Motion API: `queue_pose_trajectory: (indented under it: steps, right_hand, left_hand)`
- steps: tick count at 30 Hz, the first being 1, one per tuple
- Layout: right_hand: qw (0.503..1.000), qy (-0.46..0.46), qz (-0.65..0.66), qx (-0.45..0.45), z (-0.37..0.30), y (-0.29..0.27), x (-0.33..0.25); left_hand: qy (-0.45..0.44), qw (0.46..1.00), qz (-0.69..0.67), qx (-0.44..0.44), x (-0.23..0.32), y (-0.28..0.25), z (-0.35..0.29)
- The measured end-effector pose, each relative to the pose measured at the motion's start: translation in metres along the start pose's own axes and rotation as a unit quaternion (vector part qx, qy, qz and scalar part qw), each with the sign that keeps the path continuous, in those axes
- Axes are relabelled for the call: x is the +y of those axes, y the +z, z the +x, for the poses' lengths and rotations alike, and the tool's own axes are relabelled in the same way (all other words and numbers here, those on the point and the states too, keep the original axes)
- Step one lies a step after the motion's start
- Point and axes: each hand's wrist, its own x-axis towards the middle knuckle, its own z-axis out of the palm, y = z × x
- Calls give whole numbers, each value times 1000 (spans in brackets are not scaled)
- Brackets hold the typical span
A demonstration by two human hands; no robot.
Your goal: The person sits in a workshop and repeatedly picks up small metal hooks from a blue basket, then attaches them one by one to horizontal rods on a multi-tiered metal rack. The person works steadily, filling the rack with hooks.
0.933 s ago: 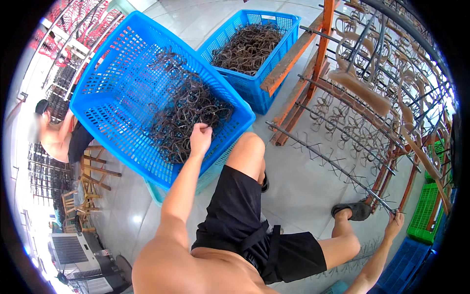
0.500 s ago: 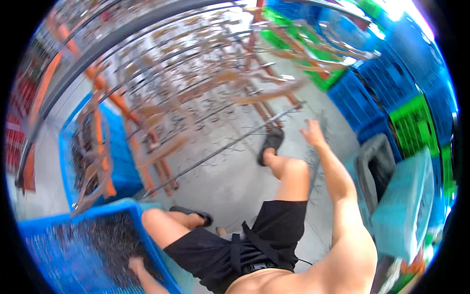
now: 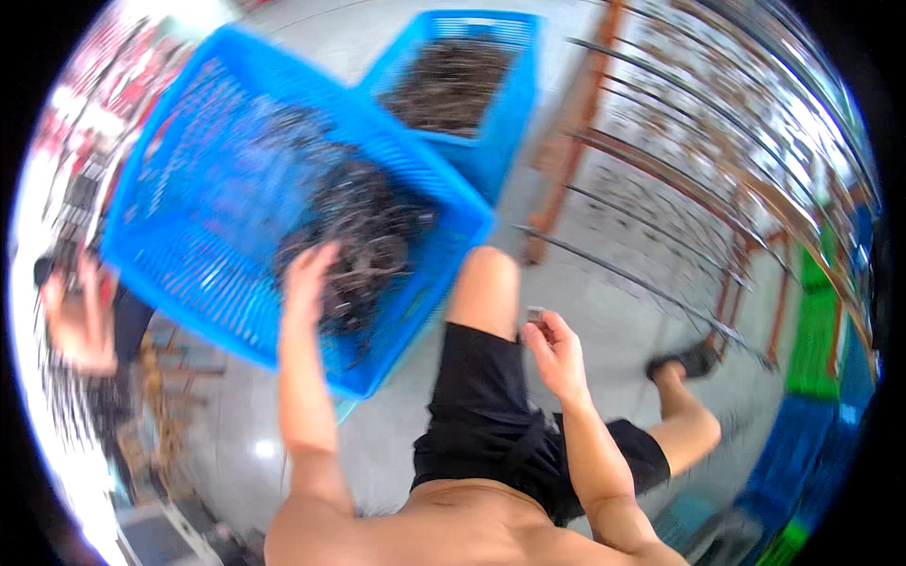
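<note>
My left hand (image 3: 310, 278) is over the big blue plastic basket (image 3: 203, 292), at the near edge of a tangled heap of dark, thin curved pieces (image 3: 363, 236). Its fingers look spread, though blurred; I see nothing held in them, and cannot tell if they touch the heap. In front of my right thigh, my right hand (image 3: 559, 358) is closed with thumb and fingers together. A small grey, metallic-looking piece (image 3: 535, 314) sticks out at its fingertips. Its exact kind is too small to make out.
A second blue basket (image 3: 524, 104) with brown-black pieces stands behind the first. On the right is a rack (image 3: 661, 174) of orange posts and dark bars, hung with thin curved pieces. Blue and green crates (image 3: 813, 349) line the right edge. Another person (image 3: 80, 325) is at far left.
My view has swung left, bringing the big basket nearer the middle. My right hand, earlier stretched out beside the rack, is drawn in before my thigh. My left hand stays at the basket.
</note>
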Motion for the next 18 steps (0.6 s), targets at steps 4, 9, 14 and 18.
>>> queue_pose_trajectory:
  steps: [4, 9, 14, 18]
  right_hand:
    - [958, -205, -191, -61, 33, 90, -23]
    - [903, -268, -335, 25, 57, 105, -47]
    - [983, 78, 145, -85, 38, 91, -30]
    - [956, -43, 276, 85, 21, 66, -29]
  left_hand:
    - [46, 996, -56, 48, 10, 48, -40]
    - [23, 982, -184, 42, 1, 79, -70]
    - [258, 936, 130, 202, 4, 126, -116]
    - [260, 956, 120, 57, 32, 182, -144]
